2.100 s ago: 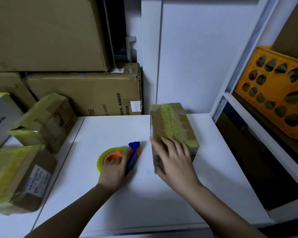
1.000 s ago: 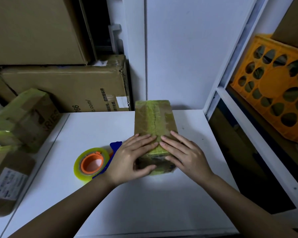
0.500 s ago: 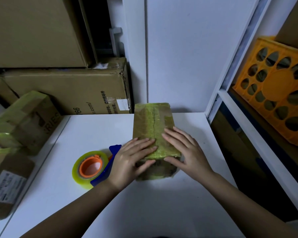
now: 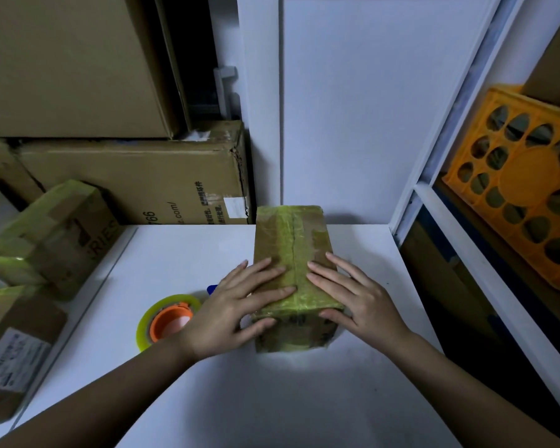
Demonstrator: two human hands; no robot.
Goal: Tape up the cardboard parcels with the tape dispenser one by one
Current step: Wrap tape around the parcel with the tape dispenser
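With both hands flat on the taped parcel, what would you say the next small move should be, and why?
Probably lift the left hand off and reach for the tape dispenser just beside it. Both hands lie flat on the parcel, the right hand can steady it alone, and the near end face below the yellow tape looks less covered.

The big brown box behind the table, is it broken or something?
A bit. The big cardboard box behind the white table has a torn, crumpled right corner edge. The parcel under both hands looks fine, and the taped parcel at left leans tilted.
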